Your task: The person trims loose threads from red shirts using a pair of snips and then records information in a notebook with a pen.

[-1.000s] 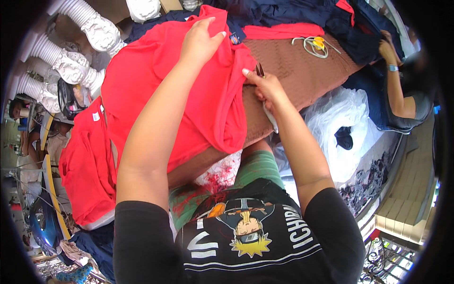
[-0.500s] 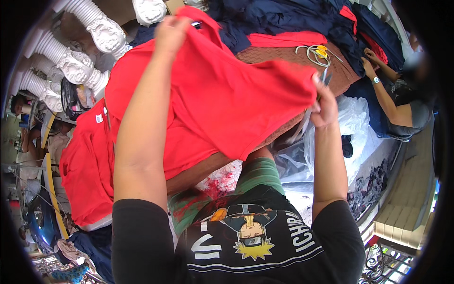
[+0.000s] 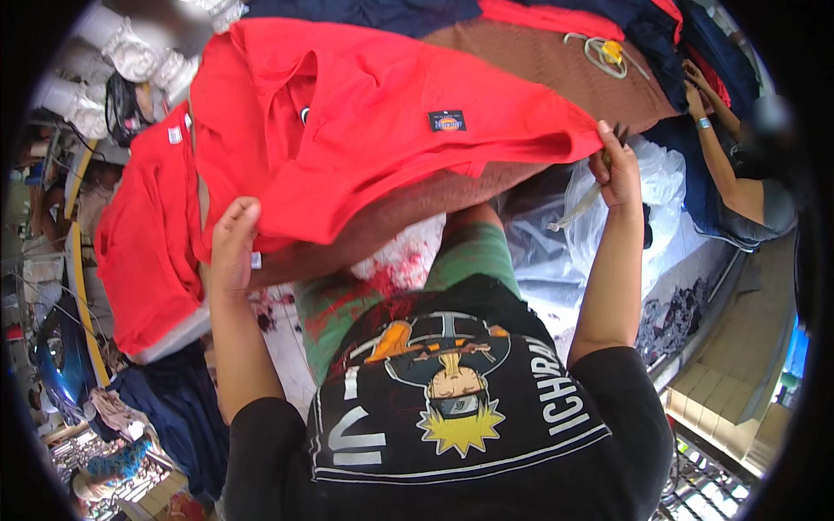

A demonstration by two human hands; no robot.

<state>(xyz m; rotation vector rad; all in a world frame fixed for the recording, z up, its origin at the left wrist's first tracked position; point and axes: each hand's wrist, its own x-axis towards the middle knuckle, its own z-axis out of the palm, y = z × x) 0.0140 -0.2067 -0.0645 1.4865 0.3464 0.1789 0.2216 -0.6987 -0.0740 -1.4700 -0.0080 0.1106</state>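
Two hands holding up one red shirt (image 3: 373,130) over a brown-covered table (image 3: 556,65), spreading it wide between them. Left hand (image 3: 233,247) gripping the shirt's near-left edge, fingers curled up into the cloth, thumb side showing, closed on the fabric. Right hand (image 3: 617,165) pinching the shirt's right corner, fingers closed tight around the fabric; also clutching something dark and thin at the fingertips, too small to tell what. Hanging stretched between both hands, sagging a little in the middle, a small dark label (image 3: 449,121) showing on its face, its far edge lying over the table.

Lying to the left, a stack of more red shirts (image 3: 143,243), flat, just beside the held one. Resting far on the table, a coil of pale cord with a yellow bit (image 3: 605,54), well apart from both hands. Piling up along the far edge, dark blue clothes (image 3: 382,13). Sitting near the right hand, a clear plastic bag (image 3: 660,187), crumpled, just beyond the wrist. Reaching in at the far right, another person's arm (image 3: 725,169) with a wristband, touching dark cloth there, well apart from the red shirt
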